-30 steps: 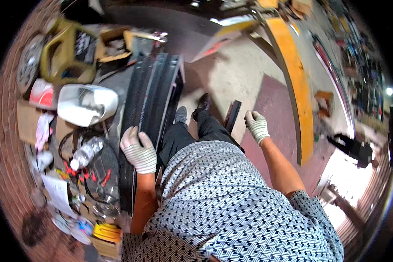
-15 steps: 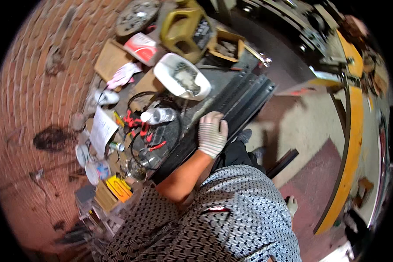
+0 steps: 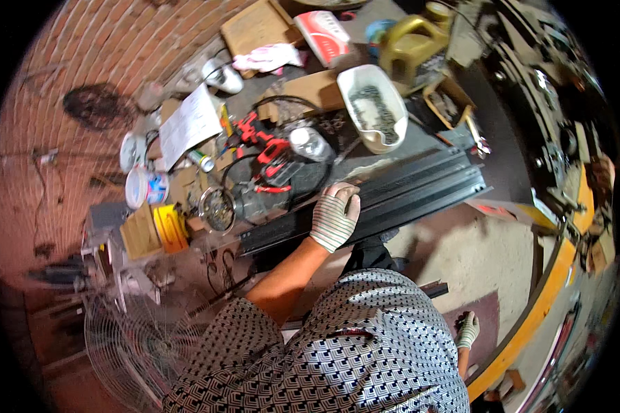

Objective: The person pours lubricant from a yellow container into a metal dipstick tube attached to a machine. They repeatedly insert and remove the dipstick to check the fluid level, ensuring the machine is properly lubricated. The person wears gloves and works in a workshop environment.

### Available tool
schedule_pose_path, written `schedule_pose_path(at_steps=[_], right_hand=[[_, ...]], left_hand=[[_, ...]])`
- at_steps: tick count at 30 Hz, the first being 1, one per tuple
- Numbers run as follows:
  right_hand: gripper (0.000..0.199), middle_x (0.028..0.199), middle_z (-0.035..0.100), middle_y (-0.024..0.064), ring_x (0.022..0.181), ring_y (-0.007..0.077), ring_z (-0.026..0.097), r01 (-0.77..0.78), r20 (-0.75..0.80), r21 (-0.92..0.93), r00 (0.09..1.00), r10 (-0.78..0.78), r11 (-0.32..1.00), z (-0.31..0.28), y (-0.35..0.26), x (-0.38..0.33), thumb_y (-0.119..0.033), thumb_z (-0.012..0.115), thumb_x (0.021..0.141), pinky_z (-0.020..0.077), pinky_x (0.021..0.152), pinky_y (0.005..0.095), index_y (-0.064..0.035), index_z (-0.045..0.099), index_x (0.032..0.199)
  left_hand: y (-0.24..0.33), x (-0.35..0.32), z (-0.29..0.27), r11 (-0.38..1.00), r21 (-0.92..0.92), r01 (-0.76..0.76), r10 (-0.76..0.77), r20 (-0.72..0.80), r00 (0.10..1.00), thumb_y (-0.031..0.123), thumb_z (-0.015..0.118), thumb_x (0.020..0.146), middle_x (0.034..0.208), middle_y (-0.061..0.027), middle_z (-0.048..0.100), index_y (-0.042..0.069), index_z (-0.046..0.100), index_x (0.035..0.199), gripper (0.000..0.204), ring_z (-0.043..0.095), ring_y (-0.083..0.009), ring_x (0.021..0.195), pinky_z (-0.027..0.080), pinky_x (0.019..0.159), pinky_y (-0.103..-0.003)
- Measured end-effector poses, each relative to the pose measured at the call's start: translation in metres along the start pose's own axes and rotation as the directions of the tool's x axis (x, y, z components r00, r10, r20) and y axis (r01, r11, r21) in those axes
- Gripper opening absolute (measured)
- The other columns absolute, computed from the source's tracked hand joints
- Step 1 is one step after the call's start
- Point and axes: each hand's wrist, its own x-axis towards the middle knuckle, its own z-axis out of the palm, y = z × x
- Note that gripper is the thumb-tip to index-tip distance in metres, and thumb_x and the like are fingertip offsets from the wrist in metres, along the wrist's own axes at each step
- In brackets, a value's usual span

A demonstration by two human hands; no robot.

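The long black metal rails [image 3: 393, 193] lie in a bundle along the front edge of the cluttered workbench [image 3: 269, 131] — dark, ribbed, straight channels running from the lower left up toward the right, their far ends jutting past the bench. The left hand [image 3: 334, 217], in a striped work glove, lies palm-down on top of them near the middle, fingers curled over the upper edge in a loose grip. The right hand [image 3: 467, 330], also gloved, hangs low beside the patterned shirt [image 3: 351, 351]; whether it grasps the dark bar [image 3: 434, 289] nearby I cannot tell — the torso hides that stretch. Behind the rails sit a white tub [image 3: 372, 107] and a clear bottle [image 3: 310, 144].
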Motion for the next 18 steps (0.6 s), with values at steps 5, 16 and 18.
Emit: schedule_pose_path(at_steps=[5,16,18], right_hand=[[0.027,0.068,0.061,0.0015,0.052,0.0122,0.053,0.073,0.099,-0.087,0.993,-0.065,0.993,0.027,-0.024,0.026,-0.034,0.06,0.104,0.0415,0.047,0.0275,-0.0098,0.064,0.093],[0.03,0.068,0.061,0.0013,0.051,0.0109,0.052,0.097,0.093,-0.128,0.992,-0.085,0.987,0.037,-0.032,0.017,-0.037,0.065,0.101,0.0415,0.045,0.027,-0.0088,0.065,0.093],[0.028,0.071,0.062,0.0009,0.054,0.0107,0.054,0.059,0.109,-0.144,0.993,-0.043,0.988,0.031,-0.038,0.0,-0.035,0.063,0.101,0.0432,0.047,0.0263,-0.009,0.065,0.092]], left_hand=[[-0.016,-0.013,-0.02,0.987,0.025,0.156,-0.155,-0.047,0.987,0.013,0.066,0.094,0.107,-0.0148,0.068,0.005,0.069,0.105,0.014,0.066,-0.0334,0.101,0.053,0.092,-0.043],[-0.003,-0.017,-0.032,0.993,-0.003,0.12,-0.12,-0.011,0.993,0.013,0.069,0.091,0.105,-0.0125,0.069,0.006,0.069,0.102,0.013,0.068,-0.0325,0.097,0.055,0.088,-0.042],[0.013,-0.014,-0.027,0.998,-0.056,0.019,-0.019,-0.015,1.0,0.013,0.069,0.09,0.103,-0.0099,0.068,0.007,0.068,0.1,0.011,0.068,-0.031,0.095,0.056,0.085,-0.041]])
